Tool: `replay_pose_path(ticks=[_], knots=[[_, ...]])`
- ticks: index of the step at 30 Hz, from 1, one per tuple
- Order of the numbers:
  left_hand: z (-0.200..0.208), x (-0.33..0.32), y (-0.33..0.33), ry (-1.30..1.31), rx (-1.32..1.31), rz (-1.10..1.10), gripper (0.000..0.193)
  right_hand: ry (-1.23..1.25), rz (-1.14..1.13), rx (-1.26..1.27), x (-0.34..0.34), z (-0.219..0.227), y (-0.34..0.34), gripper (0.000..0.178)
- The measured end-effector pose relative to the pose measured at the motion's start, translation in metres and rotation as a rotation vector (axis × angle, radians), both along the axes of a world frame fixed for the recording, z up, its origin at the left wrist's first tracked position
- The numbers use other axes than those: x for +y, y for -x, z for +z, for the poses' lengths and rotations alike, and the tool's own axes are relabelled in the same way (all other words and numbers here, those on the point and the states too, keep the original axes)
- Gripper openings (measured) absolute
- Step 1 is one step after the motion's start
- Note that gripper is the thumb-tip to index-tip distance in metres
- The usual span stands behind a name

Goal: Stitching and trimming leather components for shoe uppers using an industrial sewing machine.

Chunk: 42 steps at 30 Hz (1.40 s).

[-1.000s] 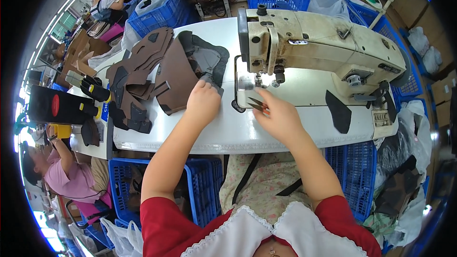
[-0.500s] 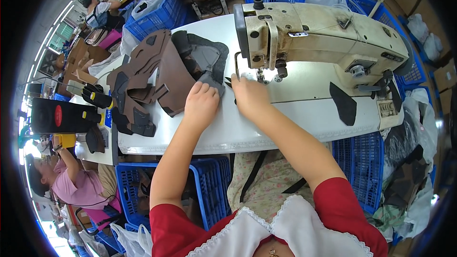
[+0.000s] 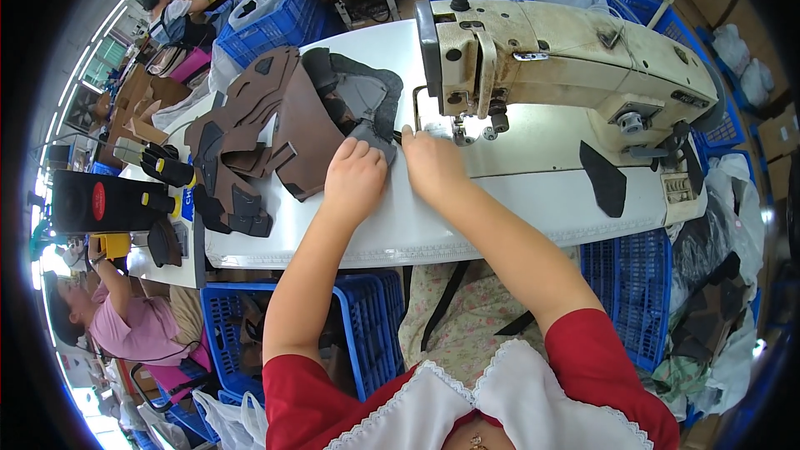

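Observation:
My left hand is closed on the near corner of a stitched brown and dark grey leather piece, which looks like boot upper parts. The dark grey lining side of that piece faces up at its right end. Close beside it, my right hand is closed around small black thread snips. Only their dark tips show, at the right edge of the piece; the rest is hidden in the hand. The sewing machine's needle and presser foot area lies just to the right of my right hand.
A cream sewing machine stands on the white table. A loose black cut piece lies at its right. Blue crates stand below the front edge and behind the table. A co-worker in pink sits at the left.
My right hand has shifted slightly left, bringing the snips' tips against the edge of the leather piece. Their points, spread apart before, now show less. My left hand keeps its hold.

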<state>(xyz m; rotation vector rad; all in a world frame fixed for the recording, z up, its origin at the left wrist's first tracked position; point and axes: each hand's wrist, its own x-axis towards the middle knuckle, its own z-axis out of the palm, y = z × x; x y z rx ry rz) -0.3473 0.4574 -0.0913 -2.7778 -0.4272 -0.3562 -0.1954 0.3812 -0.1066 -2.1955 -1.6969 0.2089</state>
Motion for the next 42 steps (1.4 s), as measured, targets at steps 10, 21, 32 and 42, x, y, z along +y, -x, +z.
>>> replay_pose_path(ticks=[10, 21, 32, 42], knots=[[0.084, -0.012, 0.051, 0.289, -0.52, -0.017, 0.029, -0.347, 0.04, 0.646, -0.091, 0.041, -0.016, 0.048], [0.08, -0.06, 0.103, 0.766, -1.123, -0.107, 0.035, -0.434, 0.316, 1.496, -0.094, 0.057, 0.045, 0.044], [0.069, -0.091, 0.095, 0.769, -1.182, -0.075, 0.028, -0.371, 0.433, 1.677, -0.09, 0.054, 0.074, 0.039], [0.068, -0.1, 0.092, 0.778, -1.177, -0.051, 0.028, -0.437, 0.52, 1.811, -0.085, 0.057, 0.085, 0.033]])
